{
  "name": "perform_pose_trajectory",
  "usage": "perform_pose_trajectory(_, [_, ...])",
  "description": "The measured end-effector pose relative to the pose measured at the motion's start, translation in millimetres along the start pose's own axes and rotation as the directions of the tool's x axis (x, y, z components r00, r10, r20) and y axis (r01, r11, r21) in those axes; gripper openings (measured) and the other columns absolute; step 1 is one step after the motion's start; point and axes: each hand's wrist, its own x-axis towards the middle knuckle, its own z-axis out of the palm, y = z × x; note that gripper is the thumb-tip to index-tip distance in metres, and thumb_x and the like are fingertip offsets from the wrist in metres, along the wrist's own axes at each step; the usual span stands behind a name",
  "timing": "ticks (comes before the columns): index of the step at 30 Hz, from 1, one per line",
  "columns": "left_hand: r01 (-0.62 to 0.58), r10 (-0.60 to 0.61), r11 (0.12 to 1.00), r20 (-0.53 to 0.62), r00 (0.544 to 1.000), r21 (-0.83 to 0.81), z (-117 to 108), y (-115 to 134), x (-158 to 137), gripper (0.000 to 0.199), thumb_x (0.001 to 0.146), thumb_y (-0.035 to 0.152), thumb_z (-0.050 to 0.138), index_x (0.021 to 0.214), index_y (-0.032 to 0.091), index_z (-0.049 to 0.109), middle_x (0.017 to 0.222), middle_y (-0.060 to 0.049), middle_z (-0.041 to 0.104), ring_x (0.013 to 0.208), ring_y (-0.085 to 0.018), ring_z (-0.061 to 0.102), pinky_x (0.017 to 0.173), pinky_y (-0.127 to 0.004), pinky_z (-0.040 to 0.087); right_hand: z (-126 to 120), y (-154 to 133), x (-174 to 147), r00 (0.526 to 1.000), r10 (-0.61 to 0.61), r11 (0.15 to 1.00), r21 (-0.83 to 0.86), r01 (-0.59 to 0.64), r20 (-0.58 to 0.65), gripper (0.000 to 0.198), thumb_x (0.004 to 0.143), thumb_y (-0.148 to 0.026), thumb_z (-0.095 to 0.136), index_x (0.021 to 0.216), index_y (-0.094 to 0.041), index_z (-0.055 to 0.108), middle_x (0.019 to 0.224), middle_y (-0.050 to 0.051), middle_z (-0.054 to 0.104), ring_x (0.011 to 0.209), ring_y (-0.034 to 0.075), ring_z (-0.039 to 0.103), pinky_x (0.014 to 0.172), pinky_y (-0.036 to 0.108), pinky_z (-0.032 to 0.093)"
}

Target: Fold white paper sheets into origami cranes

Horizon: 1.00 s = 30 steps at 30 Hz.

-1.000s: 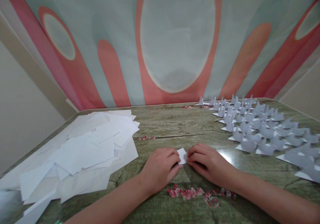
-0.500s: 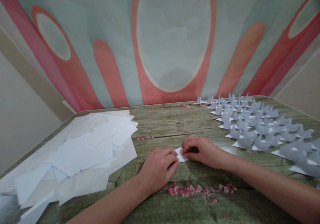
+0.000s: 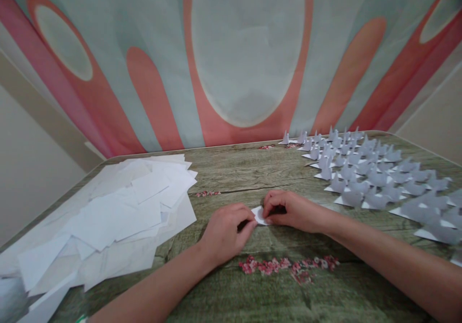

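Observation:
A small folded piece of white paper lies just at the table's surface between my two hands. My left hand pinches its left edge between thumb and fingers. At its right side, the curled fingers and thumb of my right hand grip the paper too and hide part of it. The exact folds are too small to make out.
A spread heap of loose white paper sheets covers the left of the wood-patterned table. Several folded white paper birds stand in rows at the right. A patterned backdrop rises behind the table.
The view has tilted down slightly. My left thumb and fingers have shifted on the paper, with a wider gap showing between them. Both hands keep hold of it.

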Motion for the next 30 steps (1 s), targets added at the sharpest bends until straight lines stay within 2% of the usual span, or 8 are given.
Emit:
perform_pose_trajectory(14, [0.035,-0.038,0.996,-0.035,0.999,-0.082,2.8,-2.8,4.1,0.014,0.08,0.015,0.05,0.077,0.018,0.064,0.08,-0.003,0.062,0.076,-0.015,0.056,0.074,-0.027,0.043,-1.8,-2.4,-1.8,1.0,-0.011,1.0,-0.002,0.011,0.021,0.005,0.076,-0.018,0.062,0.079,-0.017,0.066,0.084,0.002,0.056,0.079,0.014,0.056,0.075,0.027,0.043])
perform_pose_trajectory(20, [0.036,-0.039,0.997,-0.037,0.999,-0.072,3.3,-3.2,3.9,0.012,0.08,0.016,0.05,0.076,0.018,0.062,0.08,-0.003,0.061,0.076,-0.015,0.055,0.073,-0.026,0.042,-2.7,-8.5,-2.8,1.0,-0.009,1.0,-0.027,0.01,0.029,0.01,0.08,-0.023,0.057,0.076,-0.016,0.064,0.081,0.003,0.056,0.077,0.014,0.055,0.073,0.027,0.043])
perform_pose_trajectory(30, [0.02,-0.022,0.998,-0.044,0.999,-0.053,2.6,-1.4,4.1,0.014,0.081,0.015,0.049,0.076,0.017,0.062,0.08,-0.004,0.061,0.076,-0.015,0.056,0.073,-0.026,0.043,4.2,-7.0,-0.1,0.999,0.035,0.997,-0.075,-0.035,0.0,0.009,0.076,-0.024,0.061,0.071,-0.016,0.063,0.078,0.001,0.054,0.076,0.014,0.054,0.069,0.026,0.042])
